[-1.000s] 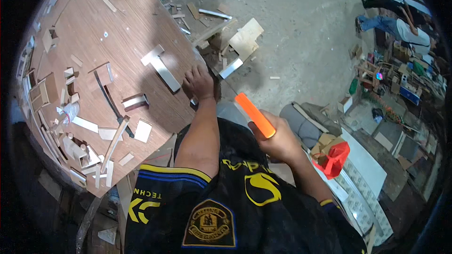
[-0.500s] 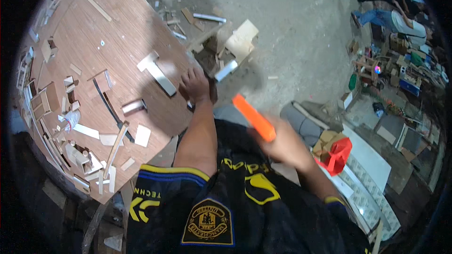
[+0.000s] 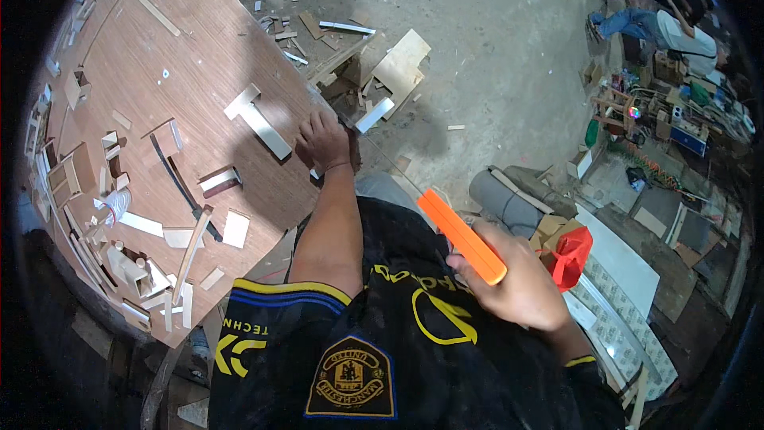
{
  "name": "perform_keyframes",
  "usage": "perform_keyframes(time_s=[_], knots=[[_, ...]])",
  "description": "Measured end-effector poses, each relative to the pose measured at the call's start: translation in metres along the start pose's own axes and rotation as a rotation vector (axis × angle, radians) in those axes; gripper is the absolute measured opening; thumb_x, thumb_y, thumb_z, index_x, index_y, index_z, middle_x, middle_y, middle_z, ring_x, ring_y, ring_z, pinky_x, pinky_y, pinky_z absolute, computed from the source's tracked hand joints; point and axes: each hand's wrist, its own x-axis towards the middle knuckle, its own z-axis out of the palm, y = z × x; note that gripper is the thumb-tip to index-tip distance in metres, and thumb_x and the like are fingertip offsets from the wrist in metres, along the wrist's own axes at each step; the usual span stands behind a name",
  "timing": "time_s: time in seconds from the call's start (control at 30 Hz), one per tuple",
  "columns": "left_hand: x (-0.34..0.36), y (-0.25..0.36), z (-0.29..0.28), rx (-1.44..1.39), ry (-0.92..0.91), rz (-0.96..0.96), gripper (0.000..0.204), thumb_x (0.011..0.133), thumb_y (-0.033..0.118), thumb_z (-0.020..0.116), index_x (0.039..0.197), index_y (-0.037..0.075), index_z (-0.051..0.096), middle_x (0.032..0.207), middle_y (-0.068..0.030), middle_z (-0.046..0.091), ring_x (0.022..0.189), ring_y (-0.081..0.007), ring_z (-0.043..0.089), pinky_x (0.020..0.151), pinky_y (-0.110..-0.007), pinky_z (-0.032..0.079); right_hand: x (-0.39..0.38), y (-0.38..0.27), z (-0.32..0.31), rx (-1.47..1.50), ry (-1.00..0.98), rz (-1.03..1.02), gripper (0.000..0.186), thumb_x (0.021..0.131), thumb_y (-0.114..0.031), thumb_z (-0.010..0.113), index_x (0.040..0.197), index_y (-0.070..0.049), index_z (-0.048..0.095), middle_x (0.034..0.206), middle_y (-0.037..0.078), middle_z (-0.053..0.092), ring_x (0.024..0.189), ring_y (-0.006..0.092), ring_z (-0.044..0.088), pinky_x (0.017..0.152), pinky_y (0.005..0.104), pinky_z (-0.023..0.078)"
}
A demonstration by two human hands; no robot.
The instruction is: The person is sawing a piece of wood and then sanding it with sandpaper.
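My right hand [image 3: 521,275] is closed around the orange handle [image 3: 461,237] of what looks like a handsaw. A thin line, like a blade seen edge-on, runs from the handle toward the table edge. At that edge my left hand [image 3: 325,142] presses down with bent fingers on a white-faced wood strip [image 3: 374,115]. One end sticks out past the edge; a pale bit shows beside my wrist, and the middle lies hidden under the hand. Left of that hand, a T-shaped pair of pale wood pieces [image 3: 267,134] lies on the brown wood-grain table [image 3: 215,56].
A short moulding piece [image 3: 220,181], a dark curved strip [image 3: 175,175] and several wood offcuts [image 3: 235,228] lie on the table. More scraps [image 3: 399,64] are on the floor beyond its edge. A red bag [image 3: 571,259] and grey roll [image 3: 501,199] stand right. Two people [image 3: 672,30] are far right.
My right hand has drawn back, down and to the right, with the orange handle, and is less blurred. My left hand stays on the piece at the table edge.
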Motion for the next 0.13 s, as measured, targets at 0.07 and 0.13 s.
perform_keyframes(time_s=[0.07,0.13], knots=[[0.0,0.002,0.002,-0.007,-0.017,0.009,0.014,0.081,0.02,0.057,0.092,0.012,0.06,0.101,-0.0034,0.057,0.093,-0.0281,0.052,0.079,-0.044,0.038,0.011,0.004,0.009,0.023,0.021,0.012,0.027,0.087,-0.017,0.066,0.109,-0.005,0.057,0.087,0.021,0.064,0.084,0.042,0.062,0.072,0.0454,0.05],[0.001,0.011,-0.003,0.016,-0.15,0.009,0.022,0.079,0.021,0.059,0.099,0.012,0.061,0.105,-0.0029,0.058,0.096,-0.0276,0.052,0.079,-0.045,0.038,0.052,0.043,0.044,-0.093,0.055,-0.038,0.027,0.087,-0.022,0.068,0.106,-0.004,0.06,0.093,0.018,0.066,0.087,0.0341,0.067,0.076,0.0439,0.05]])
